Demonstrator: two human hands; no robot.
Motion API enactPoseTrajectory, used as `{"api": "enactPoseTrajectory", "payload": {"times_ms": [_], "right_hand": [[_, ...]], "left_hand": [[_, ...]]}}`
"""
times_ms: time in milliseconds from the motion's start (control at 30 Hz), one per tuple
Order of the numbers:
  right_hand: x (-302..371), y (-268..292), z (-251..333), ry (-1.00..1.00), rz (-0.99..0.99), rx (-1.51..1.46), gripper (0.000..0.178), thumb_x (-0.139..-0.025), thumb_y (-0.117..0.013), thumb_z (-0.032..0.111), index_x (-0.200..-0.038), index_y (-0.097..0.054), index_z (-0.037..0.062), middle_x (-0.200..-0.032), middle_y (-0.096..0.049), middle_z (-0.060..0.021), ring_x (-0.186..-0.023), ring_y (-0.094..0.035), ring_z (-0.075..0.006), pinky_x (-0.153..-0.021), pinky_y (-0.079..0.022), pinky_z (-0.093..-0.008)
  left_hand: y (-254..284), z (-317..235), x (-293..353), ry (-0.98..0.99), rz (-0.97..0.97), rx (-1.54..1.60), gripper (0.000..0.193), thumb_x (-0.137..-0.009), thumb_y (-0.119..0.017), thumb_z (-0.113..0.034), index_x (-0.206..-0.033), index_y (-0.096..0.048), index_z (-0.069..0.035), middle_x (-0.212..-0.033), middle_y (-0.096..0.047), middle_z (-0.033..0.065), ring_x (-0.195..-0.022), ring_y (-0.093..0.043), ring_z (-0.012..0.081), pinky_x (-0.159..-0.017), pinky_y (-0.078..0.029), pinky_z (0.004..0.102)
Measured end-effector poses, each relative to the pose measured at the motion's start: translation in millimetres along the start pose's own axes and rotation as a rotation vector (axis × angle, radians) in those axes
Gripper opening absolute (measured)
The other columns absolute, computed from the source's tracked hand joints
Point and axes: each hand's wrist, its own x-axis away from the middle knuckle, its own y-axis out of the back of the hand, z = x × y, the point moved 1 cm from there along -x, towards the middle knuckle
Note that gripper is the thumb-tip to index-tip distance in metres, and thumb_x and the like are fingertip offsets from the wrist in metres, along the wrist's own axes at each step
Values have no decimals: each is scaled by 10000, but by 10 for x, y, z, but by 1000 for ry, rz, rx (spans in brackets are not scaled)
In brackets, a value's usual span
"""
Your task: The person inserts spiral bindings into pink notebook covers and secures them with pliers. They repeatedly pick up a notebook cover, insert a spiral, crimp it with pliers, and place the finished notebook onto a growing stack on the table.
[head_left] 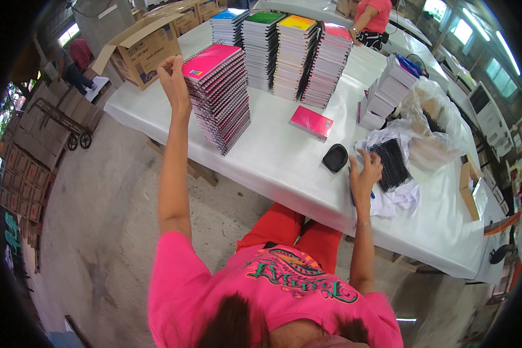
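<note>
A tall stack of pink-covered spiral notebooks (220, 95) stands near the left end of the white-topped table. My left hand (174, 84) is at its upper left corner, fingers loosely bent and apart, with no object visible in them. Over on the right, my right hand (366, 174) hovers with spread fingers beside a bundle of black spiral binding coils (391, 165), which rests on crumpled white paper (403, 200). A blue-tipped tool, partly hidden, lies under that hand. Between my hands are a small pink notebook pile (311, 122) and a black rounded object (334, 158).
Behind stand notebook stacks with blue (229, 26), green (261, 43), yellow (296, 52) and pink (329, 64) covers. A plastic bag (435, 130) and white page blocks (391, 87) sit right. An open carton (142, 55) is left. Another person (372, 23) stands at the far side.
</note>
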Motion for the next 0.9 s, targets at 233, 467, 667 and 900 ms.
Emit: {"api": "enactPoseTrajectory", "payload": {"times_ms": [233,467,667,900], "right_hand": [[-1019,-1012,-214,174,248,-431,170,-839,-671,104,-980,-731,30,-924,-654,-225,-893,-625,-360,-810,-478,-408],[-1298,-1657,-252,186,465,-197,381,-840,-748,234,-1155,-685,28,-1071,-670,-212,-927,-657,-330,-837,-515,-378],[-1410,-1768,-152,-2,680,-260,374,-759,-809,220,-1043,-724,-8,-980,-720,-197,-907,-696,-280,-808,-528,-359],[-1576,-1880,-416,-183,763,-437,330,-689,-850,182,-949,-749,5,-891,-734,-184,-821,-710,-278,-777,-541,-361]], "left_hand": [[66,-750,616,-570,-127,-355,157,-946,-622,-144,-1057,-570,-45,-1080,-510,84,-1042,-494,207,-934,-384,365],[161,-904,1328,-831,68,-485,112,-907,-603,-7,-996,-564,-62,-1085,-513,78,-1052,-506,224,-960,-378,384],[43,-667,1726,-602,279,-447,98,-853,-603,37,-860,-593,-60,-1025,-519,89,-1018,-509,236,-929,-391,376],[-221,-225,2214,-144,442,-247,95,-830,-595,51,-838,-618,-42,-983,-526,105,-1000,-524,264,-909,-407,364]]}}
